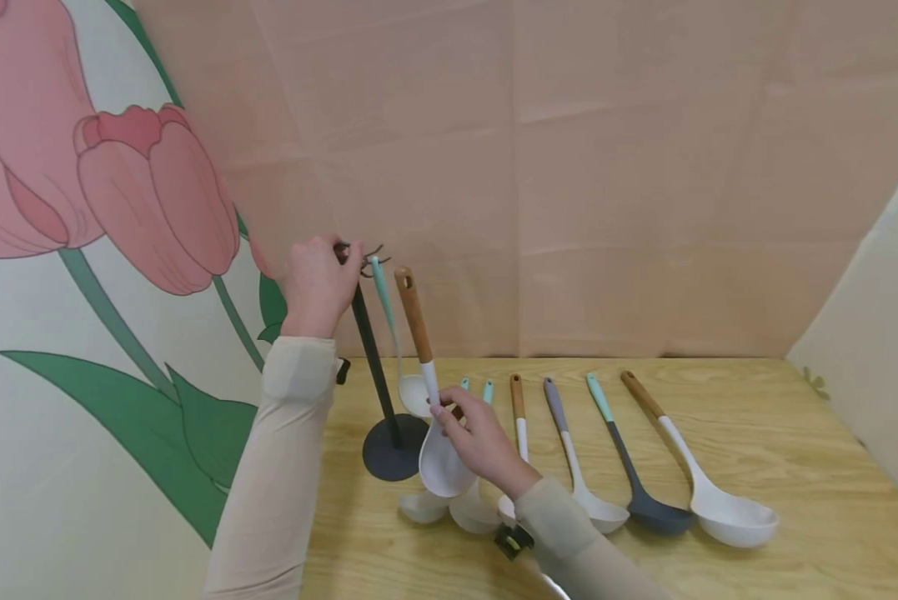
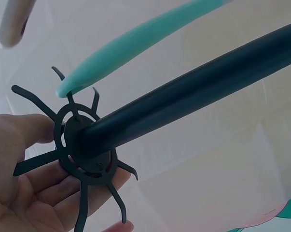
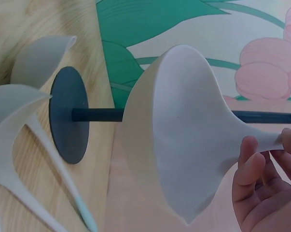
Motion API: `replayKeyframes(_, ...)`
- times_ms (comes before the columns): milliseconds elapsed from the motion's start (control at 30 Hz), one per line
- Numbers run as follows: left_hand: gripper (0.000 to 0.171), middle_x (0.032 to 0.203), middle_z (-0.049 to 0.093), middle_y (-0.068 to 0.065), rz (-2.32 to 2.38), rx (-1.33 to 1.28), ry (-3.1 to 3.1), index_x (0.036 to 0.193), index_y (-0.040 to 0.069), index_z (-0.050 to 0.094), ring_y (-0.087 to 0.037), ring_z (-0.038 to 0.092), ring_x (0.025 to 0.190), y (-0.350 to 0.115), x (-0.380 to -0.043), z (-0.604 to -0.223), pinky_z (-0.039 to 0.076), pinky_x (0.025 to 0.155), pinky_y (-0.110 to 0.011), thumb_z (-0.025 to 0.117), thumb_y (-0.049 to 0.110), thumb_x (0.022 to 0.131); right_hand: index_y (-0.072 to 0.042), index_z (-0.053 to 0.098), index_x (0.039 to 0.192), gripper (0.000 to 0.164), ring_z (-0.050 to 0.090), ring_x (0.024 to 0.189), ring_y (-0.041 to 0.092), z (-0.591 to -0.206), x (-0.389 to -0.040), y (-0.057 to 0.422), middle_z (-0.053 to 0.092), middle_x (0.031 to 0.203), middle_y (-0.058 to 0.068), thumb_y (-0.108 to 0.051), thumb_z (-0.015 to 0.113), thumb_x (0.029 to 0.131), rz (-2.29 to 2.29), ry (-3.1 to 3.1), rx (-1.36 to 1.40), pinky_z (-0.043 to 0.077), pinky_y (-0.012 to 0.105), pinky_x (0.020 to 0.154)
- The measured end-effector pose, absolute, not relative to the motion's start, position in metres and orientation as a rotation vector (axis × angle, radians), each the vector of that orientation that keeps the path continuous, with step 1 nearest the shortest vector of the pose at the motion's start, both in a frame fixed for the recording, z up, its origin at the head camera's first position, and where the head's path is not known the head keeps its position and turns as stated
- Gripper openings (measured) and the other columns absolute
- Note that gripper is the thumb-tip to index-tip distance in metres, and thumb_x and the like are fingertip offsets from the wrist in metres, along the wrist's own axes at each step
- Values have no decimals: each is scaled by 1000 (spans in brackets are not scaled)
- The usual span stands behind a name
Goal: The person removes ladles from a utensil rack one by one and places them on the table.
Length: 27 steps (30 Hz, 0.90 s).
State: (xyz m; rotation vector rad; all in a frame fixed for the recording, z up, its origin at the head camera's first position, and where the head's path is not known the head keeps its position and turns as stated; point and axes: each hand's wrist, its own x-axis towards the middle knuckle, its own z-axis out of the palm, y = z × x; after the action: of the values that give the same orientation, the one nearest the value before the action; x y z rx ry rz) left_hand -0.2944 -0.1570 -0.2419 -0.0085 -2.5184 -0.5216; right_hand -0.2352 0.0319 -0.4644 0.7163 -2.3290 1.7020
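My left hand [image 1: 317, 279] grips the hooked top of a black utensil stand [image 1: 373, 354], thumb on one side and fingers curled round the other. A teal-handled ladle [image 1: 384, 293] hangs from one of the stand's hooks, its pale bowl low behind the pole. My right hand [image 1: 488, 440] pinches the neck of a white ladle [image 1: 443, 467] just above the bowl. This ladle is upright, its wooden handle pointing up and its holed end just right of the hooks, apart from them. In the right wrist view its white bowl [image 3: 184, 121] hides part of the pole.
Several ladles lie in a row on the wooden table [image 1: 816, 442], among them a purple-handled one [image 1: 557, 404], a dark one with a teal handle [image 1: 629, 467] and a large white one [image 1: 734, 517]. A tulip-printed wall [image 1: 141, 333] stands close on the left.
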Motion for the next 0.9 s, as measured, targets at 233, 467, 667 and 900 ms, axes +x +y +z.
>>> replayKeyframes(233,40,98,74,-15,-492,-9,-2511,105,1,73,-30,69,85,-158,-294,-243,55,72,-41,53,36,102,-4,66,113,20,61,74,14,-473,-235,39,65,99,4,-18,57,103,1684,-2322,689,52,26,59)
replayKeyframes(467,40,98,74,-16,-472,-31,-2496,104,0,73,-31,69,85,-158,-294,-242,55,75,-43,53,34,101,-6,67,110,17,63,75,20,-477,-235,45,63,93,2,-18,58,102,1676,-2321,653,52,26,61)
replayKeyframes(667,41,99,75,-16,-462,-29,-2500,106,0,73,-31,70,85,-158,-294,-242,55,75,-43,52,35,101,-8,67,110,15,64,75,22,-482,-234,51,65,99,3,-18,58,102,1703,-2358,611,51,27,62)
replayKeyframes(900,41,94,75,-16,-450,-32,-2484,102,0,73,-31,69,80,-158,-295,-243,55,71,-43,51,35,101,-11,66,109,15,61,72,14,-491,-233,62,65,98,3,-21,56,103,1684,-2412,572,51,27,62)
